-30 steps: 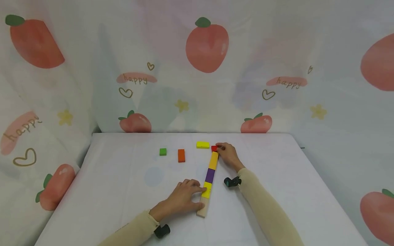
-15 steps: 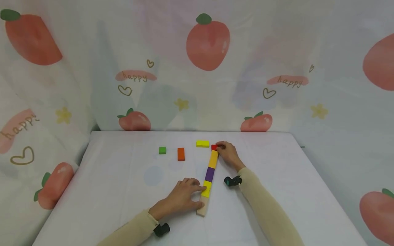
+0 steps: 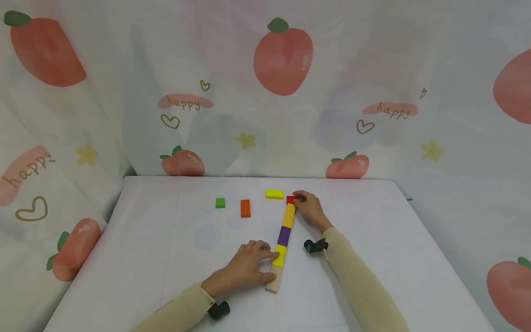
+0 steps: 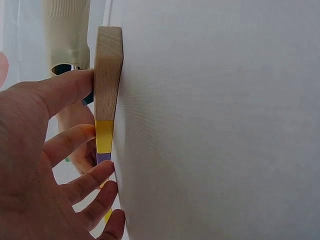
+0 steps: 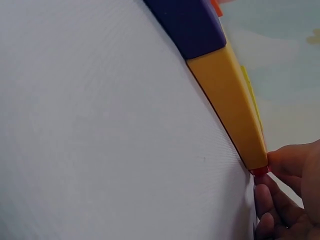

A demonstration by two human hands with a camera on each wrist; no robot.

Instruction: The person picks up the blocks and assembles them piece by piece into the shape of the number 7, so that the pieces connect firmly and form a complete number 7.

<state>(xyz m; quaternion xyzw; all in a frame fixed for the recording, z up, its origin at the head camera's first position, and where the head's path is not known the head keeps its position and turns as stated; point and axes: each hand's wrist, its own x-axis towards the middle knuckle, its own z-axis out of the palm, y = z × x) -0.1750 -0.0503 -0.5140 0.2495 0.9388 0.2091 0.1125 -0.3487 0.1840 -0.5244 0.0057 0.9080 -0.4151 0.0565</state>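
Observation:
Wooden blocks lie end to end in a slanting row on the white table. From the near end they run plain wood (image 3: 272, 283), yellow (image 3: 279, 257), purple (image 3: 284, 236), orange-yellow (image 3: 289, 216) and red (image 3: 290, 199). My left hand (image 3: 246, 265) comes from the left, its thumb touching the plain block and its index fingertip on the yellow one. In the left wrist view, the fingers stay spread and extended along the row's side. At the far end my right hand (image 3: 309, 207) pinches the red block (image 5: 259, 171), mostly covered by fingers in the right wrist view.
Left of the row's far end lie a loose yellow block (image 3: 274, 194), an orange block (image 3: 245, 208) and a small green block (image 3: 220, 203). A fruit-patterned cloth (image 3: 232, 69) hangs behind the table (image 3: 166, 240).
Both hands keep their places on the blocks, and the row looks the same. Only the head view has shifted slightly.

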